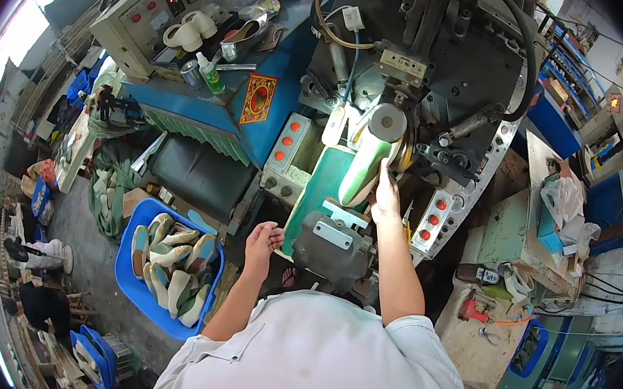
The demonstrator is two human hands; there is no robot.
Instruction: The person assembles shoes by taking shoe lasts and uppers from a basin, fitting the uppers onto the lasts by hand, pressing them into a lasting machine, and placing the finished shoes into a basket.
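Observation:
A pale green and white shoe (363, 168) sits in the middle of the large machine, its toe pointing toward me. The machine's round metal head (387, 121) is over the shoe's far end, under a bright light. My right hand (384, 199) is closed along the shoe's right side; some of its fingers are hidden behind the shoe. Nothing shows in my left hand (263, 241), which hovers near the front of the green tray (317, 187) with loosely curled fingers slightly apart. Just below the shoe's toe is a dark machine block with a metal plate (332, 234).
A blue basket (124, 266) full of shoes stands on the floor at my left. Button panels (283, 150) (432, 223) with red buttons flank the work spot. The blue cabinet (217, 122) carries a bottle (210, 76) and a control box (155, 22). A red tool (473, 309) lies on the right-hand bench.

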